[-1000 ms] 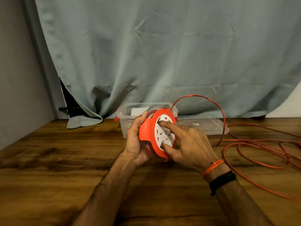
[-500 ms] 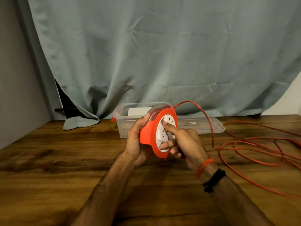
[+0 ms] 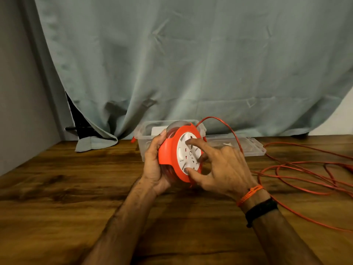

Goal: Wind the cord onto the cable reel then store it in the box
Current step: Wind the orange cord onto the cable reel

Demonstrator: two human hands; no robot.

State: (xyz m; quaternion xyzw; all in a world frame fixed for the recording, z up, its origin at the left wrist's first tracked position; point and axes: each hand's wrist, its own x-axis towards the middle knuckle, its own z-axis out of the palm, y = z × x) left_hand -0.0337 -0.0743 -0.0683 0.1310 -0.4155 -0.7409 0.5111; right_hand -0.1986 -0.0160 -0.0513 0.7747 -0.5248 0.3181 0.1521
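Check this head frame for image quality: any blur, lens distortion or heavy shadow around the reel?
Head view: sharp on the cable reel and both hands; wide-angle bending shows in the curtain edges; dim warm light, with soft shadow on the table under the forearms; mild glare on the clear box.

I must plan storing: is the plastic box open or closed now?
Open. The clear box has no cover; its lid lies flat on the table beside it.
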